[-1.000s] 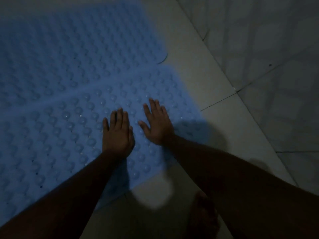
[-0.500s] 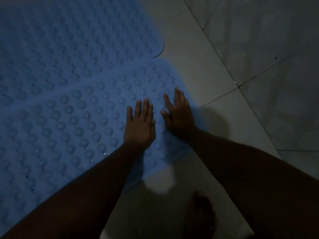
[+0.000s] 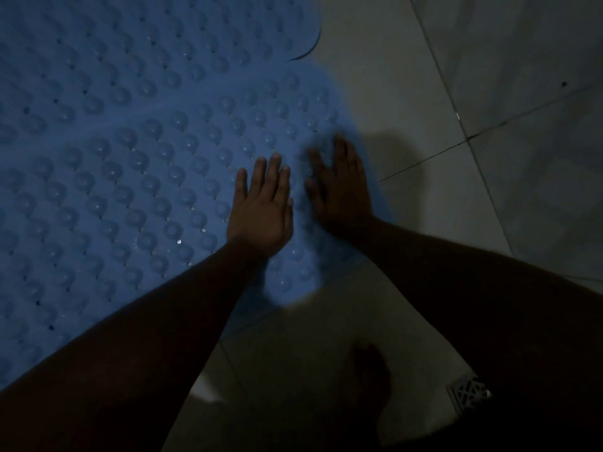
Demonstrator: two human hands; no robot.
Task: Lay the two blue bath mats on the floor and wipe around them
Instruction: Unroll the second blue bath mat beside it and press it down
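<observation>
Two blue bath mats covered in round suction bumps lie flat on the pale tiled floor. The near mat [image 3: 137, 203] fills the left and middle; the far mat [image 3: 163, 44] lies behind it, and their edges meet or overlap. My left hand [image 3: 261, 210] rests palm down on the near mat, fingers together and holding nothing. My right hand [image 3: 341, 190] is blurred and lies flat, fingers spread, on the near mat's right edge beside the bare tile.
Pale floor tiles [image 3: 408, 109] run along the mats' right side up to a tiled wall [image 3: 522, 76]. My bare foot [image 3: 372, 383] stands on the floor in front of the mat. A metal floor drain [image 3: 470, 393] sits at the lower right. The light is dim.
Both hands have slid to the right across the near mat, from its middle toward its right edge. The view has closed in on the mats.
</observation>
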